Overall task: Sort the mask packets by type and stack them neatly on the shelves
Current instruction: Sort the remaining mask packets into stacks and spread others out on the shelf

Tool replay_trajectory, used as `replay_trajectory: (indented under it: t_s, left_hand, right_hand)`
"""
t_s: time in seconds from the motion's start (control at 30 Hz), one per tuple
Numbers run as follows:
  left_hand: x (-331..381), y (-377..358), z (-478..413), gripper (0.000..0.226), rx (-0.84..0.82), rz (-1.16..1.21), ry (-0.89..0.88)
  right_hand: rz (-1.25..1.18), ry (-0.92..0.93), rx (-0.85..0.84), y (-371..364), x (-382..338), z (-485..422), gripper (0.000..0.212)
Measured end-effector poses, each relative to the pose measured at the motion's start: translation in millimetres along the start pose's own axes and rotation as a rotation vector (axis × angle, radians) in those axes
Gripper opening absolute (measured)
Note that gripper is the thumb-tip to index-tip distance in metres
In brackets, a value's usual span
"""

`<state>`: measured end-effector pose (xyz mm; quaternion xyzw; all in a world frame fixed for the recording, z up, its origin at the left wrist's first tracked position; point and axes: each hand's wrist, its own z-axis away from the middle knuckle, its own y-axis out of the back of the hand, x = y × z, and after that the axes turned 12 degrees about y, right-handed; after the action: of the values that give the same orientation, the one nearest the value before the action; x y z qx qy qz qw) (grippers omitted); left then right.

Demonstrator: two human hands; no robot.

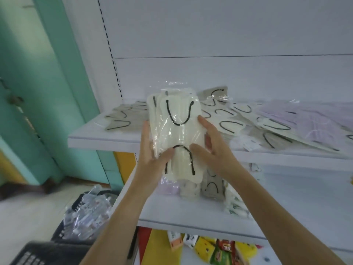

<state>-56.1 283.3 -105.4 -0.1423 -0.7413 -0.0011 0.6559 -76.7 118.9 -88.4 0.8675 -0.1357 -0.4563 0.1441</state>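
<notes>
Before the shelf [107, 140], hands [152, 157] [214, 150] grip a clear packet [177, 134] holding cream masks [181, 170]

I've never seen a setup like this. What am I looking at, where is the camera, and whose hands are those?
There is no machine here. A person wears a wide-angle camera on the head, so this single picture looks forward and down along their own arms. The left hand and right hand hold a bundle of cream mask packets with black ear loops, upright, in front of a white upper shelf. On that shelf, grey mask packets lie loosely spread, with lilac mask packets at the right. The lower shelf holds standing mask packets. A black basket of clear-wrapped items sits on the floor at the left.
</notes>
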Motion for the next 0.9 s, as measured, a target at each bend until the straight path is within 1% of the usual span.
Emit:
replay_trajectory:
  t_s: [0.03,0.1,0.17,0.2,0.27,0.33,0.37,0.47,0.53,0.63,0.77,0.83,0.9]
  left_hand:
    - [-1.0,3.9,6.8,0.072,-0.009,0.026,0.018]
    - [-9.6,19.1,23.2,0.052,-0.014,-0.025,0.058]
    - [-27.0,43.6,40.5,0.033,-0.016,-0.116,0.115]
    - [-34.4,54.4,50.5,0.031,-0.039,-0.131,0.148]
    - [-57.9,79.0,66.3,0.039,-0.073,-0.105,0.262]
    - [-83.6,98.6,77.0,0.053,-0.123,-0.081,0.381]
    - [-96.7,106.5,78.9,0.059,-0.136,-0.103,0.416]
    - [-128.6,116.4,80.6,0.072,-0.122,-0.206,0.553]
    - [-147.4,117.1,77.3,0.075,-0.09,-0.262,0.652]
    - [-169.5,115.2,61.4,0.072,-0.07,-0.342,0.675]
    - [-195.4,108.9,23.0,0.066,-0.022,-0.415,0.672]
    - [-213.2,101.6,-0.1,0.067,-0.055,-0.499,0.64]
    - [-228.5,88.2,-25.8,0.068,-0.112,-0.534,0.587]
  right_hand:
    - [-0.01,-0.004,0.013,-8.4,-2.0,5.3,0.065]
    - [-0.05,-0.027,0.064,-33.2,-0.3,20.1,0.065]
    - [0.041,0.005,0.092,-61.4,6.4,41.1,0.064]
    - [0.084,0.02,0.089,-75.6,10.9,54.0,0.065]
    - [0.05,-0.05,0.069,-104.8,23.2,82.1,0.065]
    - [-0.068,-0.199,0.044,-132.9,38.9,106.3,0.06]
    - [-0.082,-0.274,0.052,-144.7,46.8,114.4,0.056]
    - [-0.043,-0.434,0.089,-170.5,74.3,127.4,0.055]
    - [0.001,-0.533,0.094,-181.8,89.8,130.8,0.055]
    - [0.012,-0.652,0.132,-189.5,108.5,130.6,0.053]
    - [-0.158,-0.822,0.192,-185.5,137.9,129.4,0.055]
    - [-0.102,-0.831,0.188,-180.1,159.4,129.4,0.048]
    - [-0.011,-0.807,0.245,-170.8,186.7,122.4,0.046]
